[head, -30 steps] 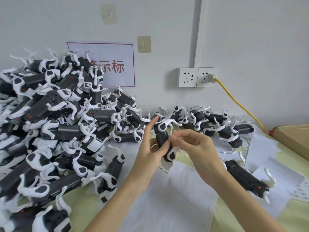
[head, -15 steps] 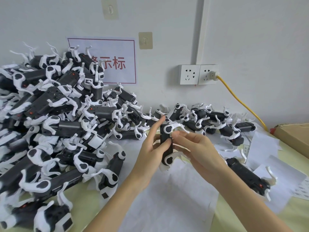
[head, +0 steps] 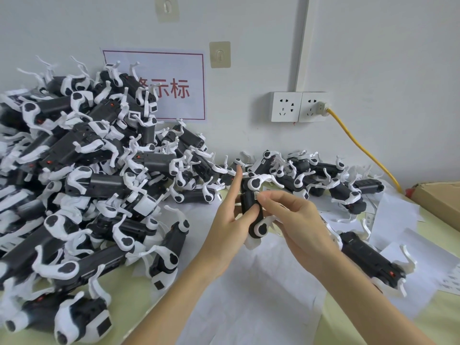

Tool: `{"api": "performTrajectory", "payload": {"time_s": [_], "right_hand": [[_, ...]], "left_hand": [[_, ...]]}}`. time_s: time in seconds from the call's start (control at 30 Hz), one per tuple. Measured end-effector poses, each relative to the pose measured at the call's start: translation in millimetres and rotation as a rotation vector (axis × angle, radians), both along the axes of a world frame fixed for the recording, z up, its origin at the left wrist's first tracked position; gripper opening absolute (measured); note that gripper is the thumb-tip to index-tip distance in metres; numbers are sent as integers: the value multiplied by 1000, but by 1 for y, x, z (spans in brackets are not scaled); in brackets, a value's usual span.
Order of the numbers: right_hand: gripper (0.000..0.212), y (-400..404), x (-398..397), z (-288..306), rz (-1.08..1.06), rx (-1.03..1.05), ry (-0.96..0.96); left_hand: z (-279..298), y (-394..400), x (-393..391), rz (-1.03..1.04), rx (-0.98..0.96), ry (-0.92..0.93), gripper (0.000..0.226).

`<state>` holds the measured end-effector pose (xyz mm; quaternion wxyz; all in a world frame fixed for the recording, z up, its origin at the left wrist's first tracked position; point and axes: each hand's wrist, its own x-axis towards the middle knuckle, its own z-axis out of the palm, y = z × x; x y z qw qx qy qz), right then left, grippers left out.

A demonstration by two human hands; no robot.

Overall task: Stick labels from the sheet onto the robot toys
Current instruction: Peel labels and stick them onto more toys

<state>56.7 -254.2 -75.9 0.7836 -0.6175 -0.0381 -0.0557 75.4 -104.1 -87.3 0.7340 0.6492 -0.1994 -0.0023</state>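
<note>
We hold one robot toy (head: pixel 252 207) upright over the white paper (head: pixel 251 290), a little right of the middle of the view. Our left hand (head: pixel 227 225) grips its black body from the 9 o'clock side, thumb across the front, index finger standing straight up beside the toy's top. Our right hand (head: pixel 290 215) comes in from 3 o'clock, its fingertips (head: pixel 261 196) curled and pinched at a small label (head: pixel 256 195) on the upper part of the body; we cannot tell whether the label is fully stuck down. The toy's white legs jut out at its top and bottom ends.

From 8 to 11 o'clock rises a big heap of toys (head: pixel 82 175), black bodies and white legs tangled together, reaching up over a red-bordered sign (head: pixel 174 88) on the wall. A lower row of toys (head: pixel 318 175) lies along the wall at 1 o'clock. One more single toy (head: pixel 368 260) lies on paper at 4 o'clock, just beside our right forearm. A label sheet (head: pixel 450 280) shows at the right edge, partly cut off. A cardboard box (head: pixel 438 200) sits at 3 o'clock. On the wall, a double socket (head: pixel 298 107) carries a plug with a yellow cable (head: pixel 361 145) running down toward the box.
</note>
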Motion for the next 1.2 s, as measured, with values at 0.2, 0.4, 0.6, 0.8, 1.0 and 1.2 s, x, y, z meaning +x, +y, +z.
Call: {"api": "performTrajectory", "payload": {"time_s": [0.2,0.4,0.6,0.8,1.0,1.2], "right_hand": [[20,3,0,-3,-23,21,-3],[14,4,0,-5,-46,1,-16],[12,4,1,-6,-56,1,-29],[21,3,2,-7,-11,37,-22],[22,5,1,-7,-15,21,-23],[18,6,1,-8,-51,8,-32]], "left_hand": [[-1,0,2,35,53,-39,75],[-1,0,0,40,75,-61,72],[-1,0,-1,45,83,-59,72],[-1,0,-1,56,80,-64,71],[-1,0,0,59,78,-69,68],[0,0,-1,69,98,-60,68]]}}
